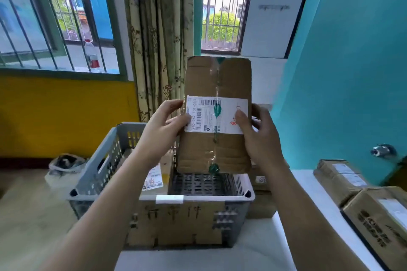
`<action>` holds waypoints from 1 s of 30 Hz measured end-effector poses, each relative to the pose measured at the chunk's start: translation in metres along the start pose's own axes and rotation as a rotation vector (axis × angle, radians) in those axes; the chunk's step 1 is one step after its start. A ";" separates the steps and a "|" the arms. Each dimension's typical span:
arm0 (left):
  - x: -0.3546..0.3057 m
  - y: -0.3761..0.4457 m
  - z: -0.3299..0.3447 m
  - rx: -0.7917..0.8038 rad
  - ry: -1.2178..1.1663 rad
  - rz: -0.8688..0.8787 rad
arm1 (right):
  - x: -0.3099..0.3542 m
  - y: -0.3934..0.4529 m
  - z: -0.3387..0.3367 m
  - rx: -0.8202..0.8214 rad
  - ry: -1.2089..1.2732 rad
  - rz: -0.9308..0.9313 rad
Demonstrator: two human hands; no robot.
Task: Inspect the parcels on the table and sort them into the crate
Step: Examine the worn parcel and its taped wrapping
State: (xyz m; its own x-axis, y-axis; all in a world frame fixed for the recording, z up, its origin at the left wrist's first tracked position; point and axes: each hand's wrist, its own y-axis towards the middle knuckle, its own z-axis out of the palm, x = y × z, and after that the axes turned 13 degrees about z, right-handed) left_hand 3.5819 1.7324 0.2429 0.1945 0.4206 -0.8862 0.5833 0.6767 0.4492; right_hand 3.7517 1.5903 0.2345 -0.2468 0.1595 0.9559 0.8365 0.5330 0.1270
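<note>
Both hands up here: left hand (169, 121) and right hand (256, 132) pinch the flat brown cardboard parcel (217, 114) by its edges, label facing the camera, probably for reading, right above the grey plastic crate (105, 160).

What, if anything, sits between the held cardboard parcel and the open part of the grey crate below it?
Nothing visible. Both the left hand and the right hand grip the cardboard parcel upright over the grey crate. The mesh floor right under it is bare; a labelled parcel already lies in the crate's left part, beside that drop spot.
</note>
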 end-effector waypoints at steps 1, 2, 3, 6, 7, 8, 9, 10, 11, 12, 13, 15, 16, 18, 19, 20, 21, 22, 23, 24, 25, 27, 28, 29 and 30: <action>0.004 0.000 -0.008 -0.005 0.007 -0.006 | 0.000 0.001 0.011 0.030 -0.003 0.013; 0.009 0.001 -0.020 -0.013 0.013 -0.020 | -0.001 0.001 0.025 0.064 -0.003 0.025; 0.013 0.001 -0.026 -0.023 0.023 -0.035 | -0.003 0.003 0.034 0.091 -0.011 0.037; 0.030 0.005 -0.051 -0.053 0.031 -0.102 | -0.003 0.005 0.064 0.164 -0.068 0.061; 0.035 0.006 -0.056 -0.060 0.030 -0.121 | -0.003 0.006 0.069 0.188 -0.085 0.083; 0.043 0.006 -0.063 -0.067 0.031 -0.149 | -0.004 0.007 0.078 0.217 -0.110 0.104; 0.050 0.007 -0.067 -0.072 0.039 -0.174 | -0.008 0.009 0.084 0.241 -0.140 0.127; 0.056 0.007 -0.070 -0.072 0.053 -0.196 | -0.012 0.011 0.089 0.256 -0.162 0.152; 0.062 0.009 -0.071 -0.065 0.078 -0.213 | -0.016 0.013 0.093 0.264 -0.168 0.172; 0.068 0.010 -0.071 -0.055 0.101 -0.227 | -0.019 0.015 0.096 0.266 -0.193 0.174; 0.075 0.013 -0.071 -0.043 0.120 -0.236 | -0.021 0.017 0.098 0.265 -0.237 0.177; 0.088 0.016 -0.069 0.002 0.149 -0.265 | -0.028 0.021 0.103 0.294 -0.290 0.220; 0.095 0.017 -0.068 0.028 0.163 -0.290 | -0.035 0.025 0.106 0.306 -0.302 0.241; 0.110 0.018 -0.067 0.067 0.189 -0.339 | -0.047 0.031 0.112 0.337 -0.345 0.298; 0.118 0.018 -0.067 0.084 0.208 -0.361 | -0.052 0.033 0.114 0.354 -0.382 0.317; 0.124 0.020 -0.067 0.103 0.235 -0.383 | -0.056 0.035 0.116 0.369 -0.417 0.335; 0.131 0.023 -0.065 0.125 0.270 -0.402 | -0.061 0.039 0.117 0.381 -0.437 0.350; 0.138 0.027 -0.062 0.151 0.323 -0.416 | -0.065 0.042 0.118 0.391 -0.454 0.364; 0.146 0.030 -0.058 0.182 0.384 -0.418 | -0.072 0.046 0.118 0.397 -0.463 0.383; 0.151 0.032 -0.055 0.219 0.443 -0.424 | -0.077 0.049 0.118 0.406 -0.471 0.400; 0.159 0.034 -0.051 0.248 0.484 -0.427 | -0.086 0.053 0.119 0.419 -0.492 0.417; 0.170 0.037 -0.045 0.291 0.508 -0.448 | -0.098 0.060 0.121 0.445 -0.532 0.452; 0.176 0.038 -0.043 0.301 0.503 -0.464 | -0.104 0.063 0.124 0.454 -0.546 0.470; 0.180 0.040 -0.041 0.304 0.500 -0.460 | -0.107 0.065 0.125 0.458 -0.567 0.472; 0.182 0.042 -0.040 0.314 0.511 -0.450 | -0.110 0.067 0.127 0.462 -0.591 0.472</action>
State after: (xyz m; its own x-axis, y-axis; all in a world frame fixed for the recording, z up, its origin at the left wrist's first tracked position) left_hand 3.6099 1.8611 0.1051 -0.4622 0.4239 -0.7789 0.7324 0.6777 -0.0658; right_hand 3.7728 1.7136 0.1047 -0.2451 0.7826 0.5722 0.6654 0.5651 -0.4878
